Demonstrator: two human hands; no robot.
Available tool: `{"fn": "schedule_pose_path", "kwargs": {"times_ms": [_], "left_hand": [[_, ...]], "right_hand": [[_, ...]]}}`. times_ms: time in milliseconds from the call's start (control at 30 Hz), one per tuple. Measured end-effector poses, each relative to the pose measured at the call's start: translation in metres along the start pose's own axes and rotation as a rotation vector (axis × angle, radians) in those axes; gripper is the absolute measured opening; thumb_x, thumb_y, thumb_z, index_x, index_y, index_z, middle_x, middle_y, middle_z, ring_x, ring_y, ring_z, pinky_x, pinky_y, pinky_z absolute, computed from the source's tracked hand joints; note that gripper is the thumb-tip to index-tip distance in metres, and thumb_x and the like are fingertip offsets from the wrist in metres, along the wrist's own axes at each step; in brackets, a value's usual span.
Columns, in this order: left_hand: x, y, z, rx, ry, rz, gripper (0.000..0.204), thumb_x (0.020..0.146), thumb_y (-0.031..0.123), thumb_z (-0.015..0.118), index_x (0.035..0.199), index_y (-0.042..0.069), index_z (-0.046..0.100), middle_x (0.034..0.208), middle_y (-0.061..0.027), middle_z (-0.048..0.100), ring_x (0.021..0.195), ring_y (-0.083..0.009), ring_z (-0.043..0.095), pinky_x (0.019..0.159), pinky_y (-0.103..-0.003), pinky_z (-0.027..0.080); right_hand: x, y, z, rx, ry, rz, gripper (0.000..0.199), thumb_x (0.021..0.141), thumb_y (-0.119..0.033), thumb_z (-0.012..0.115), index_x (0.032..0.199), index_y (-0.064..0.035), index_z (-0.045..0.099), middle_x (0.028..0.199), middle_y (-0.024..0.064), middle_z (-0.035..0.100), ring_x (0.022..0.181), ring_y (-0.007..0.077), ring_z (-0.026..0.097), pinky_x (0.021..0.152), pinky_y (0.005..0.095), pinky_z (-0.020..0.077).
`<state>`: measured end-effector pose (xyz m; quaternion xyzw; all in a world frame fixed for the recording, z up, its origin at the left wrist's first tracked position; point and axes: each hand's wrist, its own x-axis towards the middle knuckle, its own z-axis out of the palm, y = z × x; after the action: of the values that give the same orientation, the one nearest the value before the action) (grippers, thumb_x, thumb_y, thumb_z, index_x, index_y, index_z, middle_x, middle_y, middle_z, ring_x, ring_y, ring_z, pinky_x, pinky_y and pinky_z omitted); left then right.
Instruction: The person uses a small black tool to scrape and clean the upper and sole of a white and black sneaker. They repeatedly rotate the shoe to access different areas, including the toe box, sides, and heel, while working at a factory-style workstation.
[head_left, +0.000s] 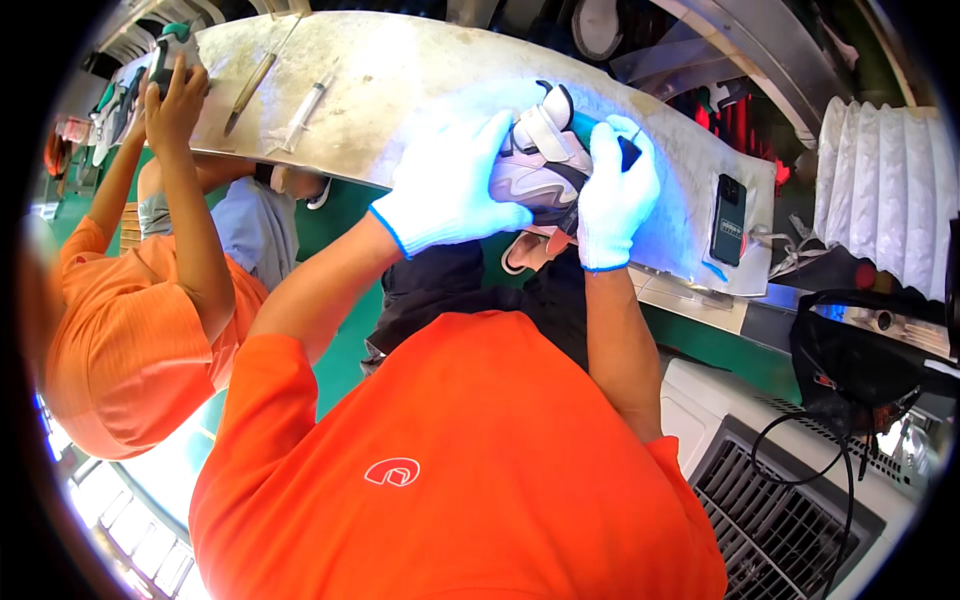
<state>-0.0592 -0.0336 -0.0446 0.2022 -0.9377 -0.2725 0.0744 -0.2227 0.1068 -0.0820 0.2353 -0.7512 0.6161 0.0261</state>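
My left hand (445, 190), in a white glove with a blue cuff edge, holds a white and grey sneaker (535, 180) over the front edge of the worktable. Its fingers lie along the shoe's side and its thumb shows low near the sole. A strap and dark trim show on the shoe's upper. My right hand (617, 205), gloved the same way, is closed around a slim dark tool (629, 152) at the shoe's right side. One end of it sticks out above the fingers; its exact kind is not clear. Bright bluish light washes out the gloves.
A black phone (729, 220) lies on the worktable (400, 65) to the right. A wooden-handled tool (250, 92) and a syringe-like tube (305, 115) lie to the left. A co-worker in orange (140, 350) handles another shoe (172, 50). A white ribbed duct (885, 190) stands at right.
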Motion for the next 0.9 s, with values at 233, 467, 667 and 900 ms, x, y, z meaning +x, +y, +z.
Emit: {"fn": "schedule_pose_path", "kwargs": {"times_ms": [233, 467, 667, 900], "left_hand": [[0.012, 0.031, 0.016, 0.127, 0.08, -0.168, 0.089, 0.07, 0.06, 0.095, 0.134, 0.006, 0.066, 0.117, -0.0135, 0.079, 0.108, -0.0354, 0.078, 0.094, -0.052, 0.059], [0.017, 0.038, 0.018, 0.063, 0.13, -0.146, 0.078, 0.068, 0.056, 0.096, 0.122, 0.008, 0.067, 0.107, -0.0117, 0.079, 0.098, -0.0365, 0.079, 0.088, -0.054, 0.059], [0.016, 0.031, 0.007, 0.176, 0.114, -0.035, 0.101, 0.069, 0.053, 0.095, 0.149, 0.004, 0.056, 0.132, -0.0204, 0.072, 0.122, -0.0425, 0.071, 0.099, -0.054, 0.058], [0.011, 0.042, 0.014, 0.02, 0.225, -0.038, 0.075, 0.067, 0.043, 0.098, 0.128, 0.012, 0.068, 0.103, -0.0117, 0.079, 0.096, -0.0368, 0.079, 0.086, -0.048, 0.061]], "right_hand": [[-0.001, 0.001, 0.0, 0.105, 0.038, 0.085, 0.03, 0.106, -0.025, 0.08, 0.124, -0.0005, 0.075, 0.11, 0.0085, 0.078, 0.101, 0.0194, 0.073, 0.091, 0.0349, 0.0595], [-0.003, -0.006, -0.001, 0.152, 0.061, 0.167, 0.03, 0.105, -0.023, 0.08, 0.125, -0.0013, 0.075, 0.116, 0.0074, 0.076, 0.106, 0.0176, 0.07, 0.097, 0.0325, 0.0566], [0.003, 0.001, 0.0, 0.359, 0.051, 0.264, 0.032, 0.107, -0.026, 0.078, 0.126, -0.0013, 0.075, 0.117, 0.0086, 0.077, 0.107, 0.0203, 0.073, 0.097, 0.034, 0.0581], [-0.01, -0.002, 0.003, 0.247, 0.108, 0.213, 0.036, 0.103, -0.024, 0.083, 0.129, -0.0018, 0.073, 0.117, 0.0084, 0.076, 0.104, 0.0204, 0.072, 0.094, 0.0355, 0.0598]]}}
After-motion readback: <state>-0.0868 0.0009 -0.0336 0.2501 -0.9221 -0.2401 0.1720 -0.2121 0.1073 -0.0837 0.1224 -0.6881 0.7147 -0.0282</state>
